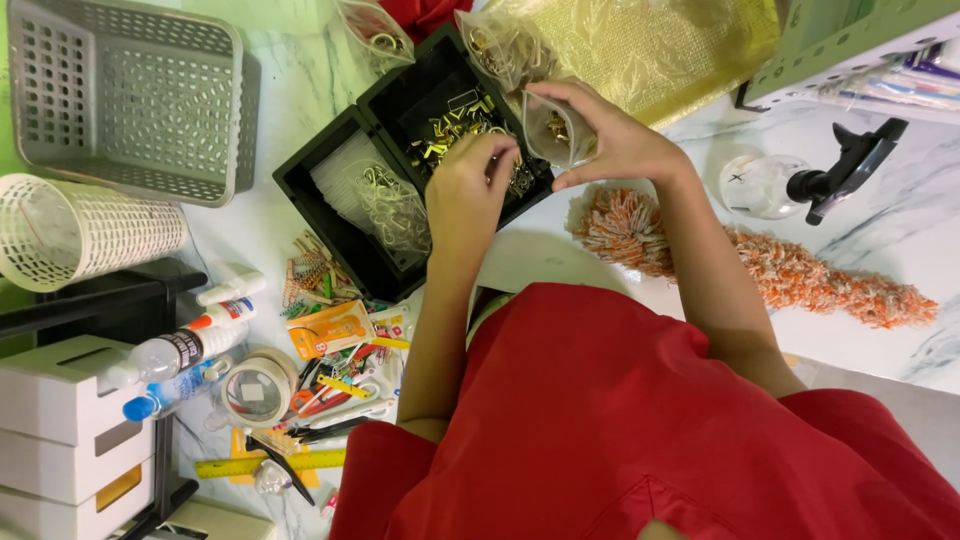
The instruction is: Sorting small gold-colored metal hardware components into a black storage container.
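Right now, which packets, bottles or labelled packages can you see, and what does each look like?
Small clear zip bag: held in the right hand, gold bits inside.
Orange flat packet: left of the red sleeve, rectangular.
Glue bottles: left side, lying down, white with labels.
Spray bottle: right, clear with black trigger.
White boxes: stacked, lower left.

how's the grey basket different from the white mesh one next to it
The grey basket is rectangular and stands open side up; the white mesh basket is round and lies tipped on its side. The grey one looks wider, the white one narrower. Both are perforated plastic, and both look empty.
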